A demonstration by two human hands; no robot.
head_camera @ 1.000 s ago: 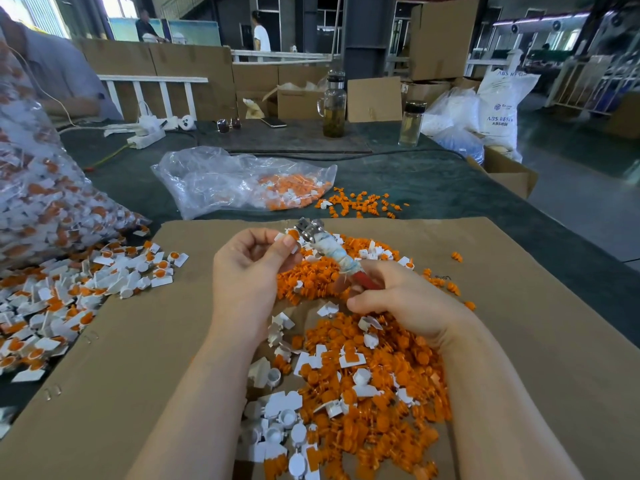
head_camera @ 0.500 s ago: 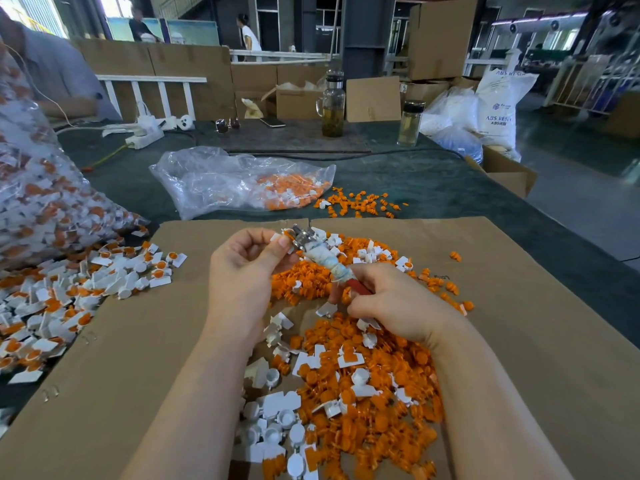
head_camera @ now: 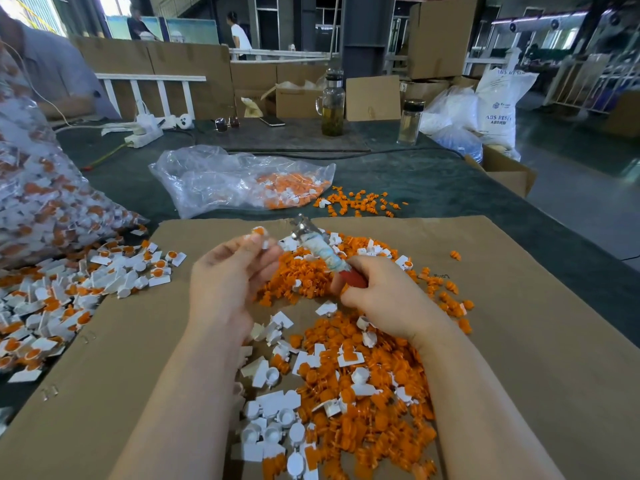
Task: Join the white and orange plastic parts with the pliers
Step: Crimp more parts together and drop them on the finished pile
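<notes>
Orange and white plastic covers most of the cardboard sheet (head_camera: 519, 341) in the only view, from the head camera. The left hand (head_camera: 230, 282) pinches one small joined piece (head_camera: 259, 233), white with an orange cap, between thumb and fingertips, just clear of the nose of the pliers (head_camera: 313, 244). The right hand (head_camera: 384, 299) is curled round the red handle of the pliers, whose middle is wrapped in pale tape; their metal nose points up and away, and whether the jaws stand apart is too blurred to tell.

Judging by how things lie, the piece in the left hand looks already pressed together and ready to go to the heap of finished pieces (head_camera: 69, 289) at the left edge of the sheet. That heap is large, and a full clear bag (head_camera: 41, 209) beside it holds many more. Much is left, though: the loose pile (head_camera: 346, 375) under the wrists has orange caps and white bodies not yet joined.

Counts: one pair of pliers, one piece in hand, two hands. The loose parts and finished pieces are each far too many and too overlapped to count. A second, flatter bag (head_camera: 221, 181) with orange parts lies beyond the sheet, with a scatter of orange caps (head_camera: 360, 202) beside it.
</notes>
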